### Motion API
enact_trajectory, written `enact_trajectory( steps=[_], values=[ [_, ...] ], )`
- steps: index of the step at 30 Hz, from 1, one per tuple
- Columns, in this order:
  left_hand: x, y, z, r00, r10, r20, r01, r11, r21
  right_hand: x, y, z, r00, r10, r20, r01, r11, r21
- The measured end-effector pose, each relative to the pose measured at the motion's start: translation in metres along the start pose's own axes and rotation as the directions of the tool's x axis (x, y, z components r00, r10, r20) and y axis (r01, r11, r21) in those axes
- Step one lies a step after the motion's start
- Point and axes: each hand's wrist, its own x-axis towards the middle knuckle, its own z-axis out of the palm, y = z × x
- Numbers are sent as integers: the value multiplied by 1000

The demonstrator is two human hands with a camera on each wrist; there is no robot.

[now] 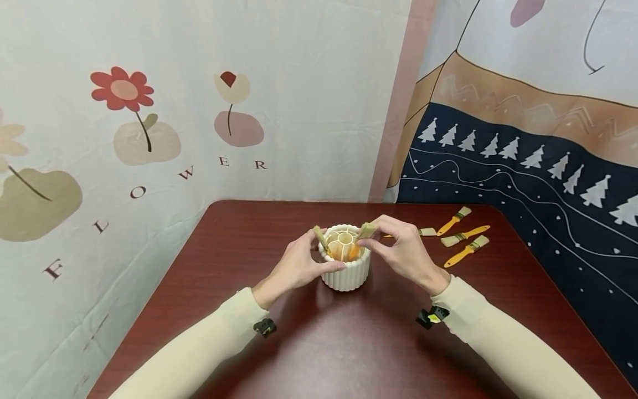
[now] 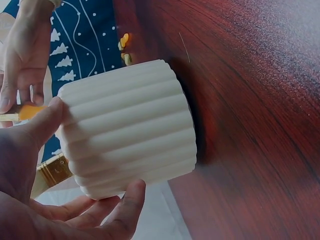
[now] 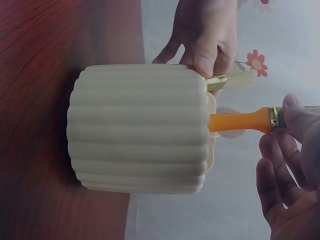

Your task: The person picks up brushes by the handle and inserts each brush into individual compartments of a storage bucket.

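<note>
A white ribbed holder (image 1: 345, 277) with a divided insert stands on the table. My left hand (image 1: 298, 260) grips its left side, thumb at the front rim and fingers round the far side, as the left wrist view also shows with the holder (image 2: 130, 130). One brush (image 3: 240, 80) stands in the holder beside that hand, bristles up. My right hand (image 1: 404, 249) pinches a second brush at its metal band; in the right wrist view its orange handle (image 3: 240, 121) points down into the holder, the lower end hidden inside.
On the dark red table (image 1: 199, 288), several orange-handled brushes lie at the back right, among them one brush (image 1: 466, 251) nearest the front. A white curtain (image 1: 309, 100) with flower prints hangs behind, and a dark blue one (image 1: 498, 183) at the right.
</note>
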Motion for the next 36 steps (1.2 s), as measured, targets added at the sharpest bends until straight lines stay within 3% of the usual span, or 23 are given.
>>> enact_trajectory(
  steps=[16, 28, 36],
  values=[
    [-1, 1, -1, 1000, -11, 1, 11, 1000, 12, -5, 5, 16, 994, -45, 101, 52, 996, -75],
    [-1, 1, 0, 1000, 3, -4, -3, 1000, 0, -7, 8, 21, 975, -140, 170, 167, 974, -152],
    [-1, 0, 1, 1000, 3, -7, -3, 1000, 6, -10, 8, 22, 975, -131, 177, 155, 980, -128]
  ],
)
